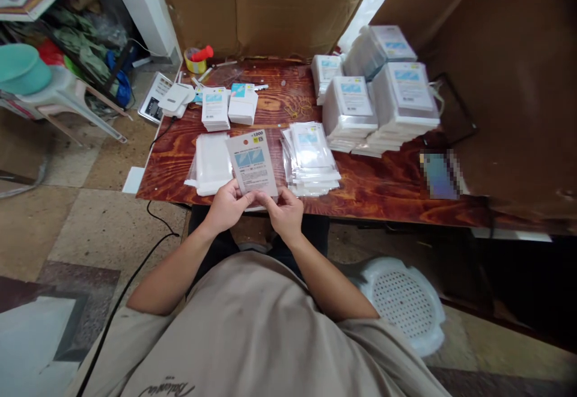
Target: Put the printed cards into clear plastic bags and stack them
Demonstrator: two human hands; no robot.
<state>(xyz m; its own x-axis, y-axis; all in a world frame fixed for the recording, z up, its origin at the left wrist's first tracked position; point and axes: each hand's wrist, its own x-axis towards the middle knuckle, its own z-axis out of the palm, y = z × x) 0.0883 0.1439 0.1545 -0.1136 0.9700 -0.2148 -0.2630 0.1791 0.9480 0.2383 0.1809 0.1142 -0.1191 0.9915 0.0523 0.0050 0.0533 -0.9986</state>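
A printed card [253,163] with two blue pictures and a hole near its top is held up over the table's front edge. My left hand [226,207] pinches its lower left corner, and my right hand [285,209] grips the lower right, thumbs meeting on the front. Whether the card sits inside a clear bag I cannot tell. Left of it lies a pile of clear plastic bags [211,166]. To the right is a loose pile of bagged cards [312,160]. Behind stand a stack of printed cards [215,109] and a banded stack of white cards [243,106].
Tall stacks of bagged cards [401,93] fill the table's back right. Rubber bands [300,109], a tape roll [196,60] and a white device [177,98] lie farther back. Cardboard [279,9] walls off the rear. A white stool [406,304] stands at lower right.
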